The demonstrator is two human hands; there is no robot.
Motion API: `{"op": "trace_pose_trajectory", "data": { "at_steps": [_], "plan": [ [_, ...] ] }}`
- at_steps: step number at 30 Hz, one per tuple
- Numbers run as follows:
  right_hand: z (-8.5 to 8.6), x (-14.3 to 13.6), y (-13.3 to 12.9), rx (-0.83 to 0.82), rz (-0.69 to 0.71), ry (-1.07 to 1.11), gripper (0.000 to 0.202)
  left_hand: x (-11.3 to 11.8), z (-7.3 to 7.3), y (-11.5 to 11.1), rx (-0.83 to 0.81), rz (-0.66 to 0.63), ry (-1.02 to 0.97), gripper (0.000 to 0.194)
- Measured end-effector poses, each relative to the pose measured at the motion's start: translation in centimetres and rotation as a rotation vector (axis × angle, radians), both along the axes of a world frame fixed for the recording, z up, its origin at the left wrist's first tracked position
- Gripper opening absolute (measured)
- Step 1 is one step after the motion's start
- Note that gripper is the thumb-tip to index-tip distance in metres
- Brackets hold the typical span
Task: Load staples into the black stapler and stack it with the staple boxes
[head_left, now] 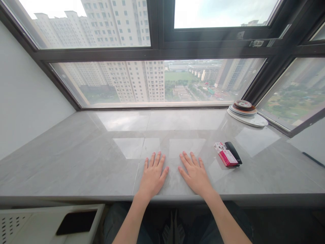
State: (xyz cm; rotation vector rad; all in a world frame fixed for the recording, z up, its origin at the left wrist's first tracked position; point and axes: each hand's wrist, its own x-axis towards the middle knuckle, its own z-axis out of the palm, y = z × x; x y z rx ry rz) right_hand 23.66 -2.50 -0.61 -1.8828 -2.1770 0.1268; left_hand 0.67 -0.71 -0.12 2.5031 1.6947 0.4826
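Observation:
My left hand (153, 177) lies palm down on the grey tiled sill (76, 162), its fingers spread and holding nothing. My right hand (195, 174) rests flat beside it, fingers apart, also with nothing in it. A gap of bare tile separates the two thumbs. To the right of my right hand, and apart from it, is a black stapler (233, 152). Against the stapler's left side leans or lies a small pink and white box (227, 156) with printing on it. The lettering is too small to read.
A stack of round plates or mats (247, 119) sits in the far right corner by the dark window frame (152, 54). Below the sill at the left, a white perforated surface (38, 225) carries a dark flat phone-like object (76, 222). A dark strip (313, 159) lies at the right.

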Motion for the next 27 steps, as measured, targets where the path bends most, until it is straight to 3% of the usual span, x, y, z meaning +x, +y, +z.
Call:
{"op": "trace_pose_trajectory", "data": {
  "at_steps": [20, 24, 27],
  "plan": [
    [0.0, 0.0, 0.0, 0.007, 0.004, 0.028, 0.063, 0.0, 0.1, -0.1, 0.001, 0.006, 0.014, 0.059],
    [2.0, 1.5, 0.1, -0.021, 0.063, 0.166, 0.068, 0.0, 0.1, 0.0, -0.002, 0.009, 0.007, 0.059],
    [4.4, 5.6, 0.7, 0.114, 0.019, 0.337, 0.066, 0.0, 0.0, 0.1, -0.002, 0.011, -0.006, 0.059]
  ]
}}
